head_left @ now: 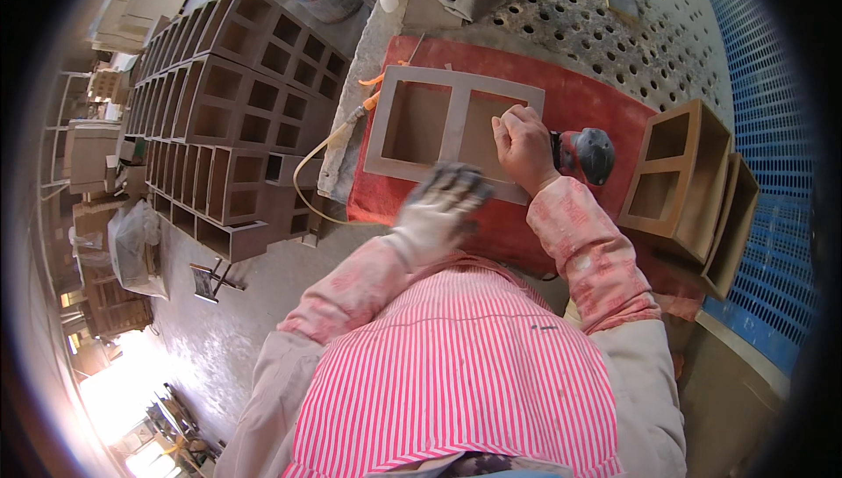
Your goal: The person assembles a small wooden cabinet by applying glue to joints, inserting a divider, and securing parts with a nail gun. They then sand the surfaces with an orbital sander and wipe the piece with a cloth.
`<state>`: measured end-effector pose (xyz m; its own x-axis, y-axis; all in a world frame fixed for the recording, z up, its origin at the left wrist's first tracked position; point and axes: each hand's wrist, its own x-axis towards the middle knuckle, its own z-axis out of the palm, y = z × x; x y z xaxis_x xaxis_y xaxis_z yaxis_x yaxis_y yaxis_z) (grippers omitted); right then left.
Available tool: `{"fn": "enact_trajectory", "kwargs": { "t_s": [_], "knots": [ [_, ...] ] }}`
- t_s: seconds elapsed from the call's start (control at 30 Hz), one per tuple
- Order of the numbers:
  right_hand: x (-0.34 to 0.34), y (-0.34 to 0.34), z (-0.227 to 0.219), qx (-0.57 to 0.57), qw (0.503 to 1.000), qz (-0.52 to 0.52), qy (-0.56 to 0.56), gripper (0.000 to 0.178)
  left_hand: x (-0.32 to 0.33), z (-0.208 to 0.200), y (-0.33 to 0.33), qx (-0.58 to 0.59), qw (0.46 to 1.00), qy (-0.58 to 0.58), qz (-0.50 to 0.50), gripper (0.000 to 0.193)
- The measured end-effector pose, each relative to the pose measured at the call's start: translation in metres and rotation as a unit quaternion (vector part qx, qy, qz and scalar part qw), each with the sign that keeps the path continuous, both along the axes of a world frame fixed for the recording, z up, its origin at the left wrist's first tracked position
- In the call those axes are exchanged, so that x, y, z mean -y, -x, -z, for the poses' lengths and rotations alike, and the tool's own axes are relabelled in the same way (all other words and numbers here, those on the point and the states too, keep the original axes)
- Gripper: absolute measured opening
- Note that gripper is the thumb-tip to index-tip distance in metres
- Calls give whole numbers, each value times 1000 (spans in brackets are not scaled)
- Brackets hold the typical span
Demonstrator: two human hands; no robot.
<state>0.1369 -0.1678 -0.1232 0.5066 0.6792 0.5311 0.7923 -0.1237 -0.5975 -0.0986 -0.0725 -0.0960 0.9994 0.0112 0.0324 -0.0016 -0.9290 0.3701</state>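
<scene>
Your two-window frame (458, 118) lies on the red cloth (605, 110), your gloved left hand (443, 199) blurred but outstretched at its near edge, your bare right hand (526, 146) curled, contents unclear; light, even pressure probably serves best.

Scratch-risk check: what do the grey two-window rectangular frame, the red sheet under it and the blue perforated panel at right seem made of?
Grey two-window rectangular frame: likely wood or fibreboard, matte-coated; flat grey face, brown interior.
Red sheet: probably cloth, matte; dull, mottled surface.
Blue perforated panel: probably moulded plastic, solid-coloured; regular openings, though painted metal is possible.
</scene>
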Motion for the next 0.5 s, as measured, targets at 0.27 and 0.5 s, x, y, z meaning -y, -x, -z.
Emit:
{"fn": "enact_trajectory", "kwargs": {
  "t_s": [0.27, 0.5],
  "knots": [
    [2, -1, 3, -16, 1000, 4, -2, 27, -49, 17, 169, -45, 797, 300, -522, 33],
    [3, 2, 4, 0, 1000, 1, -2, 14, -55, 21, 177, -70, 911, 116, -389, 21]
  ]
}}
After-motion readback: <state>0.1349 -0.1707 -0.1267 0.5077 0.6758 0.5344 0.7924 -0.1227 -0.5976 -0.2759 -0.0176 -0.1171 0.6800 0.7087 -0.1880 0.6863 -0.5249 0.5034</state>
